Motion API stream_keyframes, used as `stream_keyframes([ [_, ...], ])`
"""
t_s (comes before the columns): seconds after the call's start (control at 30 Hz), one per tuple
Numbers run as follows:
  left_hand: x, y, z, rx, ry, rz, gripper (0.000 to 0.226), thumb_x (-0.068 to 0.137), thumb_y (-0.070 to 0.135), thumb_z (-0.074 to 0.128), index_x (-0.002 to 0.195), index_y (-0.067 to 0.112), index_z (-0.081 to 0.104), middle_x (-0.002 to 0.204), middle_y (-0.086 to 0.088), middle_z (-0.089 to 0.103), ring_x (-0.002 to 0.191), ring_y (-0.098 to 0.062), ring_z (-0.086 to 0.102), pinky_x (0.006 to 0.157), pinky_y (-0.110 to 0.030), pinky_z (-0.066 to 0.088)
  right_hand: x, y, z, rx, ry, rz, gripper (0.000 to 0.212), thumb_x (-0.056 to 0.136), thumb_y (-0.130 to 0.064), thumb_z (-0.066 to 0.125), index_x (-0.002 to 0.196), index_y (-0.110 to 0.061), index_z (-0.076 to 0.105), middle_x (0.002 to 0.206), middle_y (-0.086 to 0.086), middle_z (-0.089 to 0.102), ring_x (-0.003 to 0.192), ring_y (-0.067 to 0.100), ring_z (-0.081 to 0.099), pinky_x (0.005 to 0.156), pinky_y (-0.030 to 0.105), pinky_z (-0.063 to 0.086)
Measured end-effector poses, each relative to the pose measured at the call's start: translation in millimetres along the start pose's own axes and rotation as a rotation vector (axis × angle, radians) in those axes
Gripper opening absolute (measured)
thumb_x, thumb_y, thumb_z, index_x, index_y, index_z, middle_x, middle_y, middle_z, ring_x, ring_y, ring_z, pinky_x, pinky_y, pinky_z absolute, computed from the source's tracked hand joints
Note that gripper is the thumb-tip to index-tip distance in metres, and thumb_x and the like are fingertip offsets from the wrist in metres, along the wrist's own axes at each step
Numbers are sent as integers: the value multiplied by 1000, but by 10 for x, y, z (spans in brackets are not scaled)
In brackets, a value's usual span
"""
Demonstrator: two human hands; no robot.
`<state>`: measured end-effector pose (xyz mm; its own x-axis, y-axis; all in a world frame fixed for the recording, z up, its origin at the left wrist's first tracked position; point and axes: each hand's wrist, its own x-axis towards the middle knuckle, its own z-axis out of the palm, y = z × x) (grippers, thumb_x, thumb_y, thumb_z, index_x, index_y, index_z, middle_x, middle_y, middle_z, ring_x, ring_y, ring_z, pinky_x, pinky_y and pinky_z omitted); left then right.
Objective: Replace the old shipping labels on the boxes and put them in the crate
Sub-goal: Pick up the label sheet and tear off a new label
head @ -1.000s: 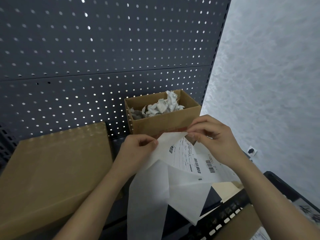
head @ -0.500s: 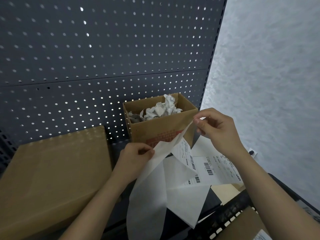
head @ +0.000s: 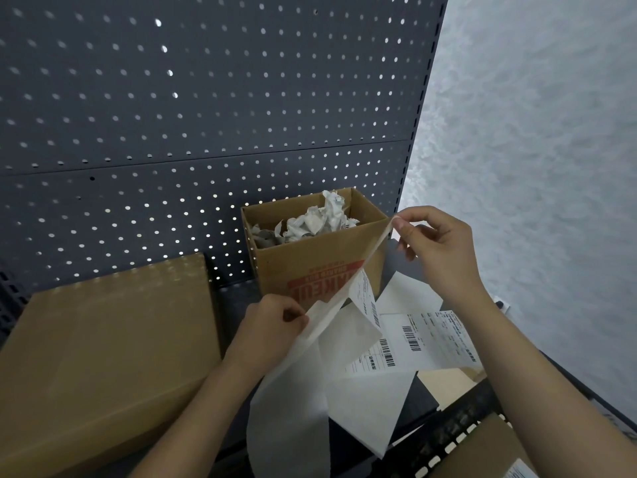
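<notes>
before the pegboard point(head: 206, 115), pinched backing strip point(head: 293, 391) with left hand point(head: 272, 326), new label point(head: 365, 298) with right hand point(head: 437, 243), half peeled; had yet to stick it, fill crate point(head: 458, 439).

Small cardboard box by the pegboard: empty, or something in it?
Not empty. The small open-topped brown cardboard box holds crumpled white paper wads, heaped near its rim, with one poking above it.

You have a single view, from the camera on your head, looking forward and down. It faces the pegboard point(head: 206, 115), pale wall point(head: 534, 132) to its right, and sits close over your left hand point(head: 272, 326) and right hand point(head: 437, 243).
</notes>
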<state>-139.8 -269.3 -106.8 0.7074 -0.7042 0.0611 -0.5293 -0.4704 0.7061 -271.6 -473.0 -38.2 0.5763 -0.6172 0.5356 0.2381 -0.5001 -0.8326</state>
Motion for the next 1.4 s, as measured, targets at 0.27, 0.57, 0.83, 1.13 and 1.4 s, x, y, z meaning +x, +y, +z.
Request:
stream_keyframes([
  [0.27, 13, -38, 115, 42, -9, -39, 10, 91, 23, 65, 94, 25, 73, 103, 11, 67, 97, -3, 58, 83, -19, 44, 44, -97, -56, -16, 83, -15, 9, 93, -9, 64, 88, -15, 69, 79, -12, 68, 58, 15, 58, 53, 25, 46],
  [0.57, 73, -24, 190, 75, -9, -50, 11, 90, 25, 65, 98, 24, 73, 97, 13, 67, 88, -2, 60, 79, -19, 45, 109, -260, -148, -7, 154, -59, 6, 93, -9, 63, 92, -10, 69, 81, -13, 66, 57, 18, 56, 51, 25, 44],
  [0.83, 58, -71, 141, 131, 38, -89, 10, 90, 25, 62, 87, 25, 72, 87, 7, 66, 77, -8, 63, 75, -29, 56, 137, -371, -131, -19, 204, -62, 6, 94, -11, 62, 93, -10, 68, 82, -14, 67, 57, 16, 56, 50, 24, 44],
  [1.13, 66, -174, 33, 168, 75, -190, 13, 84, 15, 53, 81, 13, 66, 84, -6, 61, 73, -19, 61, 66, -30, 54, 209, -372, -177, -27, 309, -34, 6, 93, -13, 62, 90, -14, 68, 84, -14, 66, 55, 15, 55, 51, 24, 43],
  [1.4, 37, -163, 3, 234, 48, -169, 13, 85, 12, 50, 91, 14, 62, 87, -4, 59, 75, -19, 59, 68, -32, 54, 231, -392, -213, -11, 332, -36, 6, 92, -13, 62, 91, -12, 67, 85, -11, 65, 53, 13, 54, 51, 25, 44],
])
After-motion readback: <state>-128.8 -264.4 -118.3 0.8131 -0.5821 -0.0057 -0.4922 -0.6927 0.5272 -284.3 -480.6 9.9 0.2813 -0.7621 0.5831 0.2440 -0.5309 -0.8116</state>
